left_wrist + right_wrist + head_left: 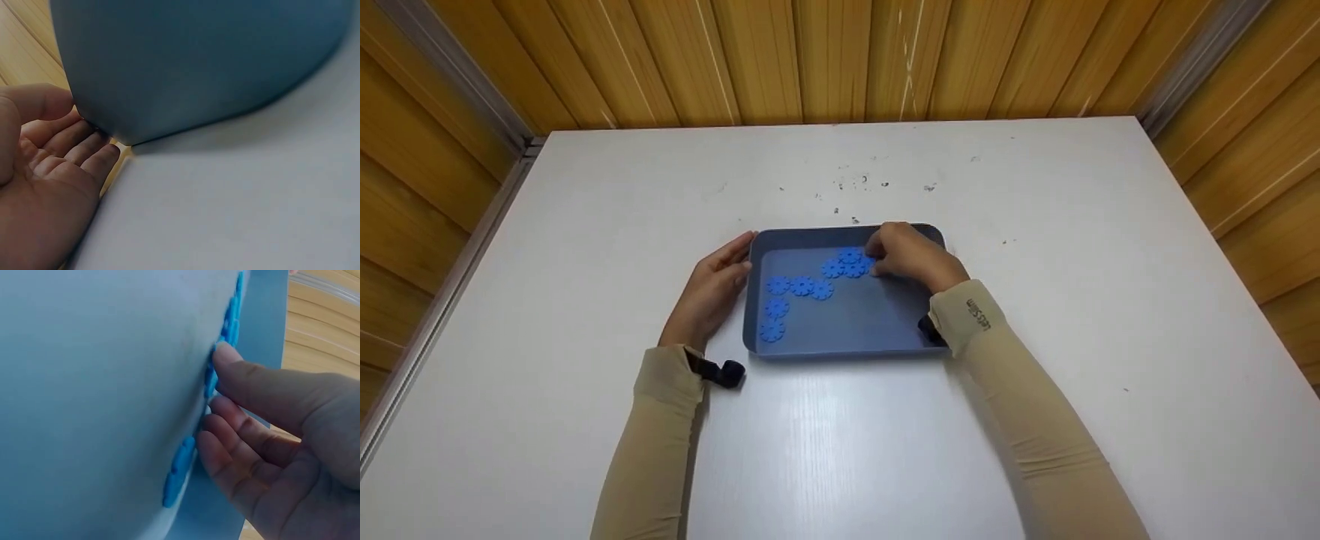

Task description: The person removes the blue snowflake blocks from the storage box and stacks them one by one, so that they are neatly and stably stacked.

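Observation:
Several flat blue notched building discs [802,286] lie in a shallow grey-blue tray [840,322], forming a bent line from lower left to upper right. Inside the tray, my right hand [913,255] pinches a blue disc [210,379] at the right end of the line, thumb against it and fingers bent. Below those fingertips, another blue disc [180,472] shows in the right wrist view; the hand covers that area from above. Beside the tray's left wall, my left hand [716,289] has its fingers loosely extended, thumb and fingertips at the tray's corner [107,121].
The tray sits on a white table [607,225] with small dark marks beyond it. Yellow wood-look panels [832,60] rise at the back and both sides. A black wrist camera [727,373] on the left wrist stands close to the tray's front left corner.

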